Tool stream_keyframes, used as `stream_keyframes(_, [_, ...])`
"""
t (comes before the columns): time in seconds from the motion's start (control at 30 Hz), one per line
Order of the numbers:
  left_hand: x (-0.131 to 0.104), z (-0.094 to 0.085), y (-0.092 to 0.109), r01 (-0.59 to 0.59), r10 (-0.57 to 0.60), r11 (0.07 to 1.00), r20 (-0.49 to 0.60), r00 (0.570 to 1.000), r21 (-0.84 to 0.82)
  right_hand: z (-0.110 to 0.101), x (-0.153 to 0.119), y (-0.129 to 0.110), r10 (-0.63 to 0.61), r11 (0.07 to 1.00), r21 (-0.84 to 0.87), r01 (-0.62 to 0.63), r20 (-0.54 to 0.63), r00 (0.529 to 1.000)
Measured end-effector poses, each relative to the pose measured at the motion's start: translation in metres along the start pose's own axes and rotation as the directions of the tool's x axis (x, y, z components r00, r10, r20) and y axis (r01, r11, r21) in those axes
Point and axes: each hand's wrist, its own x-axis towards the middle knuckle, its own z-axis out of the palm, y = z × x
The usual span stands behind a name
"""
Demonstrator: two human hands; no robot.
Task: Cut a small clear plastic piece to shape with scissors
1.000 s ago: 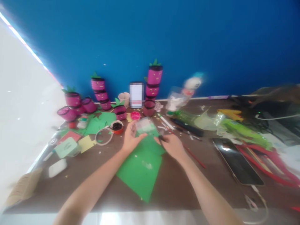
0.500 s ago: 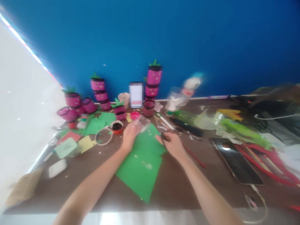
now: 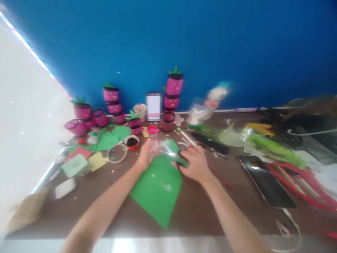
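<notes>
My left hand (image 3: pixel 146 154) is closed on a small clear plastic bag (image 3: pixel 165 143), whose contents are too blurred to name. My right hand (image 3: pixel 195 163) grips a pair of scissors (image 3: pixel 170 153) by the dark handles. Their blades point left and reach the plastic bag; whether they are cutting into it I cannot tell. Green paper sheets (image 3: pixel 158 188) lie flat beneath both hands, with small white scraps on them.
Stacked purple cups with green paper leaves (image 3: pixel 173 86) stand along the blue wall, beside a phone (image 3: pixel 153 107). To the left are a tape ring (image 3: pixel 117 153) and a black-filled pot (image 3: pixel 132 142). A large phone (image 3: pixel 267 181) and a black pen-like tool (image 3: pixel 210 143) lie to the right.
My right hand has turned and brought the scissors up, so the blades now point left at the plastic bag. My left hand has shifted only slightly and still holds the bag.
</notes>
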Motion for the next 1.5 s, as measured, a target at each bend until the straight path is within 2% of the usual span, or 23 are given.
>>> stream_keyframes(0.17, [0.002, -0.002, -0.003, 0.003, -0.006, 0.997, 0.035, 0.999, 0.072, 0.001, -0.002, 0.001, -0.023, 0.999, -0.031, 0.023, 0.003, 1.0])
stream_keyframes(0.4, [0.004, -0.001, -0.003, 0.006, 0.0, 0.995, -0.063, 0.998, 0.096, 0.004, -0.002, 0.001, -0.016, 0.997, -0.076, 0.016, 0.004, 1.0])
stream_keyframes(0.63, [0.003, 0.003, -0.003, -0.002, 0.009, 0.997, -0.094, 0.996, 0.075, 0.013, -0.005, 0.007, -0.062, 0.988, -0.143, 0.051, -0.075, 0.995])
stream_keyframes(0.73, [0.001, 0.005, -0.002, -0.023, 0.027, 0.997, -0.063, 0.998, 0.069, 0.014, -0.005, 0.008, -0.015, 0.989, -0.15, -0.009, -0.155, 0.988])
stream_keyframes(0.83, [0.0, 0.005, 0.0, 0.01, -0.007, 0.999, -0.057, 0.998, 0.053, 0.01, -0.003, 0.008, 0.066, 0.99, -0.107, -0.091, -0.22, 0.973])
stream_keyframes(1.07, [0.002, 0.004, 0.001, 0.022, -0.02, 0.999, -0.048, 0.999, 0.046, 0.001, 0.0, 0.002, -0.036, 0.998, -0.049, 0.032, -0.07, 0.997])
stream_keyframes(1.23, [0.002, 0.003, -0.003, -0.024, 0.029, 0.995, -0.055, 0.998, 0.096, 0.002, 0.0, 0.001, -0.051, 0.997, -0.062, 0.046, -0.076, 0.996])
stream_keyframes(1.5, [0.006, -0.004, -0.009, -0.039, 0.045, 0.989, -0.041, 0.998, 0.141, 0.004, -0.001, 0.003, -0.053, 0.995, -0.08, 0.05, -0.033, 0.998])
